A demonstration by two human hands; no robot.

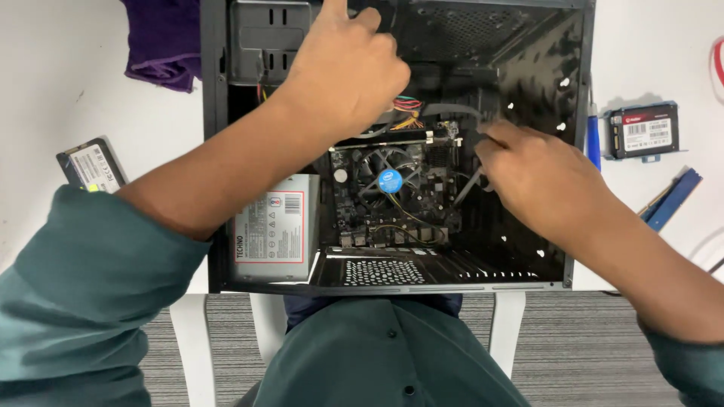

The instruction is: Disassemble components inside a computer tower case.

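An open black computer case (581,113) lies on a white table, with a small motherboard and its round cooler fan (390,179) inside. My left hand (348,64) reaches into the case's upper part, fingers curled near a bundle of coloured wires (407,113); whether it grips anything is hidden. At the board's right edge my right hand (532,169) pinches a grey flat cable (467,185). A grey power supply (275,226) sits in the lower left corner of the case.
A purple cloth (162,38) lies at the back left. One flat black drive (94,166) rests left of the case, another (645,130) right of it. A blue-handled tool (593,139) and a blue strip (675,197) lie on the right. Striped carpet shows below the table.
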